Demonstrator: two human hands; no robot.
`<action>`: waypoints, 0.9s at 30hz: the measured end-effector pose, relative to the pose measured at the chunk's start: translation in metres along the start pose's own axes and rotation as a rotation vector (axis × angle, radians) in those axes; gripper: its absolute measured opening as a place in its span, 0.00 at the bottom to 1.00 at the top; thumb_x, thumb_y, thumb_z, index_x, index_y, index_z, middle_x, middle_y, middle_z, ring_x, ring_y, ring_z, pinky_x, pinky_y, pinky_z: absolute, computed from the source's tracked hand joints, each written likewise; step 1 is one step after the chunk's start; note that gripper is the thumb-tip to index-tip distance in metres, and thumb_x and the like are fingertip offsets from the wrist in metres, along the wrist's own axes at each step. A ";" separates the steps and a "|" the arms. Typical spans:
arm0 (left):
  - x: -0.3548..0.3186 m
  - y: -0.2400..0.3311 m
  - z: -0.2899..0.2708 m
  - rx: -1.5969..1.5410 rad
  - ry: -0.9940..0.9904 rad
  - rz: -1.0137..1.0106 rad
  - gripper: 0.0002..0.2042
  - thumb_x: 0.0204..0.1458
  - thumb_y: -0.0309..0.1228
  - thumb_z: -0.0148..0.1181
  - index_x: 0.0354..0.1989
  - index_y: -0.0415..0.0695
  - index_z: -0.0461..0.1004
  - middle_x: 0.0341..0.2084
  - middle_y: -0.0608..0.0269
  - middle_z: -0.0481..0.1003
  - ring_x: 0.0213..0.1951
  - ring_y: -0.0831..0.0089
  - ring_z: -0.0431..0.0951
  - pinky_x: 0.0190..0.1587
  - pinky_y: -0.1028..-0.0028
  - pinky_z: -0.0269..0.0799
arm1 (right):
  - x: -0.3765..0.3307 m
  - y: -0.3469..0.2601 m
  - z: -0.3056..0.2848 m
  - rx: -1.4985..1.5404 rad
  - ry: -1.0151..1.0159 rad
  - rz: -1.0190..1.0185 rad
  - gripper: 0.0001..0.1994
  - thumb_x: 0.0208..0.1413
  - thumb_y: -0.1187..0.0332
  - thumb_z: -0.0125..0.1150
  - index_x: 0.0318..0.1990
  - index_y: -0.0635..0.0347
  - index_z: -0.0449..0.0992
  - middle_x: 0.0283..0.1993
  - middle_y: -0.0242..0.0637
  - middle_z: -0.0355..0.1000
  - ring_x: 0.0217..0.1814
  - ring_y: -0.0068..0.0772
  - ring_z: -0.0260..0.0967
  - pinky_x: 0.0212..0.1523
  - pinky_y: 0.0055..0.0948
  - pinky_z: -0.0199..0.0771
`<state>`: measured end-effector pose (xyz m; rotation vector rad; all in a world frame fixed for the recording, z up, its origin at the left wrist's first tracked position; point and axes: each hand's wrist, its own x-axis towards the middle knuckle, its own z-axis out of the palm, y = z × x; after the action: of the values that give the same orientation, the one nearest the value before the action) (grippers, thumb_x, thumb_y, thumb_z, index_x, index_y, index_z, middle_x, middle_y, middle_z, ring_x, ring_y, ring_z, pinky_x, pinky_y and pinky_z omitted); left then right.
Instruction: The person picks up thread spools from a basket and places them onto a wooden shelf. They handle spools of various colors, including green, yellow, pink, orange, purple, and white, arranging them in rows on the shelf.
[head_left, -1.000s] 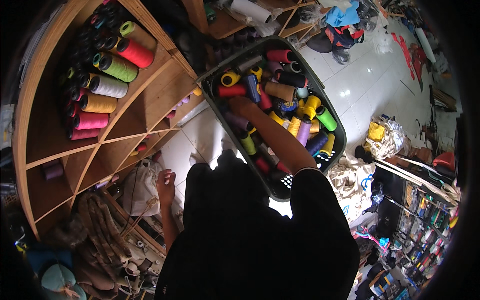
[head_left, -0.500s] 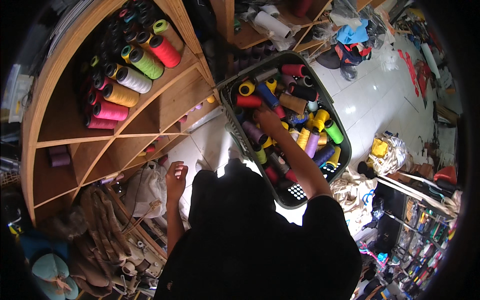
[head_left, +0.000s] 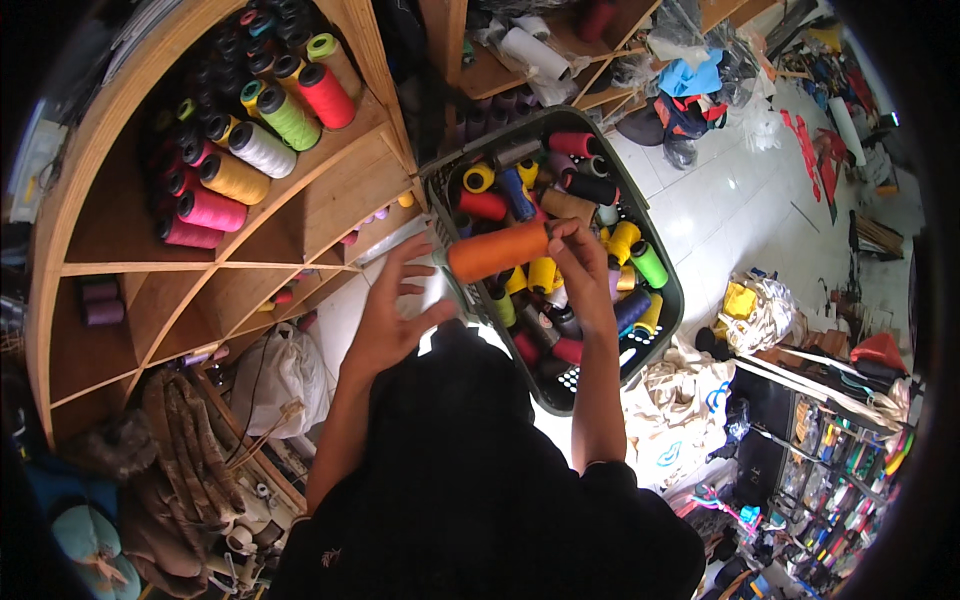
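Observation:
An orange spool of thread (head_left: 497,252) lies across my right hand's fingertips, gripped at its right end by my right hand (head_left: 580,262). Close to the spool's left end, my left hand (head_left: 398,305) has its fingers spread and holds nothing. Below the spool stands a dark green plastic basket (head_left: 668,330) heaped with thread spools: a red one (head_left: 484,205), a bright green one (head_left: 649,264), a black one (head_left: 588,187) and several yellow ones. The orange spool covers part of the heap.
On the left, a wooden shelf unit (head_left: 215,285) holds upright spools, among them a red one (head_left: 327,97) and a white one (head_left: 262,150). A white bag (head_left: 285,380) lies beneath it. Cloth bags (head_left: 680,410) sit right of the basket, on a tiled floor (head_left: 740,200).
My right hand has come up out of the basket with the orange spool. My left hand has moved up and right toward it, fingers spreading.

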<state>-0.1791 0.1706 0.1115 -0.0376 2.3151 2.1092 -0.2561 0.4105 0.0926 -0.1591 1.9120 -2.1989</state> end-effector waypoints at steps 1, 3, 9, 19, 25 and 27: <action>0.002 0.009 0.003 -0.038 -0.048 0.033 0.22 0.50 0.25 0.64 0.54 0.39 0.65 0.50 0.57 0.69 0.47 0.70 0.73 0.51 0.73 0.68 | -0.003 -0.008 0.006 -0.022 -0.067 -0.036 0.05 0.59 0.71 0.55 0.39 0.59 0.67 0.41 0.28 0.65 0.45 0.19 0.63 0.48 0.22 0.63; 0.002 0.005 0.002 -0.075 -0.034 0.053 0.24 0.47 0.27 0.68 0.53 0.39 0.67 0.49 0.58 0.69 0.46 0.69 0.73 0.49 0.73 0.69 | -0.007 -0.028 0.028 0.045 -0.070 -0.047 0.07 0.59 0.72 0.56 0.43 0.59 0.66 0.44 0.31 0.66 0.48 0.21 0.64 0.49 0.23 0.64; -0.010 0.020 -0.017 0.179 0.334 0.307 0.22 0.39 0.23 0.71 0.45 0.39 0.72 0.39 0.55 0.72 0.42 0.65 0.75 0.45 0.71 0.71 | -0.007 -0.045 0.089 -0.034 0.053 -0.234 0.29 0.49 0.77 0.66 0.58 0.60 0.60 0.52 0.38 0.67 0.51 0.28 0.66 0.51 0.28 0.69; -0.056 0.022 -0.065 0.524 0.797 0.477 0.24 0.32 0.21 0.75 0.38 0.40 0.67 0.39 0.55 0.68 0.42 0.64 0.71 0.44 0.68 0.68 | -0.015 -0.035 0.216 0.246 -0.120 0.084 0.18 0.53 0.76 0.63 0.52 0.70 0.70 0.43 0.41 0.75 0.44 0.25 0.73 0.47 0.23 0.72; -0.083 0.028 -0.093 0.288 0.900 0.298 0.31 0.34 0.17 0.72 0.51 0.39 0.66 0.44 0.58 0.63 0.47 0.68 0.68 0.50 0.69 0.68 | -0.028 -0.035 0.265 0.273 -0.180 -0.093 0.07 0.53 0.77 0.63 0.40 0.67 0.75 0.43 0.43 0.75 0.45 0.26 0.73 0.47 0.23 0.72; -0.091 0.037 -0.105 0.422 0.894 0.256 0.30 0.34 0.18 0.72 0.50 0.37 0.66 0.44 0.58 0.63 0.47 0.68 0.68 0.51 0.69 0.68 | -0.027 -0.030 0.280 0.267 -0.202 -0.179 0.05 0.53 0.78 0.62 0.37 0.66 0.75 0.43 0.42 0.75 0.45 0.26 0.72 0.46 0.23 0.72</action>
<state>-0.0880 0.0700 0.1598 -0.8893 3.3660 1.8603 -0.1696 0.1513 0.1645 -0.5029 1.5353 -2.4210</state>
